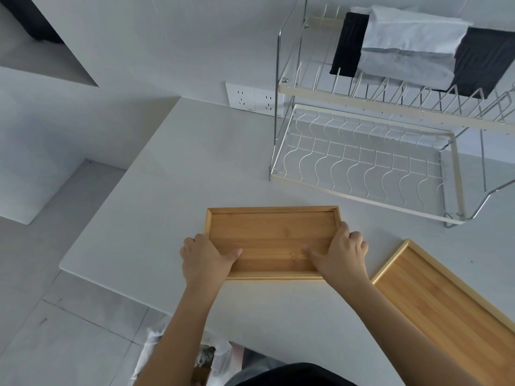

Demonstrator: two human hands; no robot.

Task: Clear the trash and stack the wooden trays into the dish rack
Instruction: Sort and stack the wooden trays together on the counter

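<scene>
The left hand [204, 257] grips the left end of a wooden tray [271, 242], thumb inside; the right hand [338, 253] closes on its right end — the tray sits over the white worktop [156, 196]; right of that grip lies a second tray [446, 305]; beyond, the dish rack [362, 160].

both bare forearms reach forward from the bottom of the view, angled slightly inward toward each other. the left hand [204, 256] is curled closed in a grip, knuckles up, thumb stretched out to the right and lying flat. the right hand [338, 252] mirrors it, fingers folded over and down, thumb pointing left. the two hands sit level with each other, well apart, wrists straight.
</scene>
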